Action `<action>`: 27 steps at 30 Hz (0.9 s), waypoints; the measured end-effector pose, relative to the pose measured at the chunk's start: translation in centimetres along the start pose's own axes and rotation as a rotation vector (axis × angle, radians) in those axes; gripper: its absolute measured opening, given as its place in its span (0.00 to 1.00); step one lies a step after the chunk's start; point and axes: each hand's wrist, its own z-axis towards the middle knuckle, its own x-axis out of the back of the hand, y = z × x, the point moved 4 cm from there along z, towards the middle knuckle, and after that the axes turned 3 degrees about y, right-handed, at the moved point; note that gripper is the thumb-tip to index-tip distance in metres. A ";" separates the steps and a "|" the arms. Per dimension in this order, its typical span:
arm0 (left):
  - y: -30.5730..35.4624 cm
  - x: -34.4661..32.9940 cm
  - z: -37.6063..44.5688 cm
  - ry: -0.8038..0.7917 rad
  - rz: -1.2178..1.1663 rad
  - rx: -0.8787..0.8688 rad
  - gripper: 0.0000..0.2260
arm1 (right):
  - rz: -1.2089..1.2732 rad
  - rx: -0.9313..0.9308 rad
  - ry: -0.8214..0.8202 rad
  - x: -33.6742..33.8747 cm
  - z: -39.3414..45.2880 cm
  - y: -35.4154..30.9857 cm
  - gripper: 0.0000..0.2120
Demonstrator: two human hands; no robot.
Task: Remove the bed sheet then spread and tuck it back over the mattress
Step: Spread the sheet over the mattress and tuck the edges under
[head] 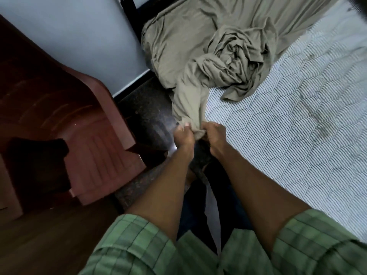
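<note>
Left hand (183,135) and right hand (213,135) side by side, just apart, at the near edge of the bed, both pinching one bunched end of the olive bed sheet (228,54), fingers curled into the cloth. Running away from the grip toward twelve o'clock, rising into a twisted heap at about one o'clock, then lying flatter over the far end of the bed. Showing bare across three to five o'clock: the striped mattress (288,120). Judging removal as well along but not finished, with the far part looking still draped. Still waiting: spreading it back out and tucking every edge. Standing at nine o'clock: a reddish chair (95,116).
</note>
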 end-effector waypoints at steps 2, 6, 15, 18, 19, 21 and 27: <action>0.1 0.2 -3.2 -0.114 0.076 -0.188 0.08 | 0.040 -0.095 0.008 2.5 -1.0 1.4 0.06; -1.8 0.1 -9.5 -0.538 0.170 -0.285 0.10 | 0.422 -0.366 -0.081 6.1 -4.2 3.2 0.15; 0.2 1.0 -14.8 -0.362 0.187 -0.146 0.17 | -0.001 -0.138 0.009 10.6 -6.4 -0.3 0.07; 3.2 0.9 -16.4 -0.216 0.086 -0.285 0.06 | -0.201 -0.120 -0.043 12.4 -7.2 -2.2 0.09; 3.8 0.5 -17.1 -0.251 0.065 -0.305 0.05 | -0.233 -0.118 -0.085 12.9 -7.2 -2.8 0.10; 4.6 -0.8 -19.1 -0.408 0.058 -0.317 0.05 | -0.316 -0.140 -0.151 14.5 -7.5 -3.8 0.09; 2.6 -2.8 -22.0 -0.512 0.103 -0.124 0.07 | -0.984 -0.412 -0.415 19.5 -8.6 -3.3 0.18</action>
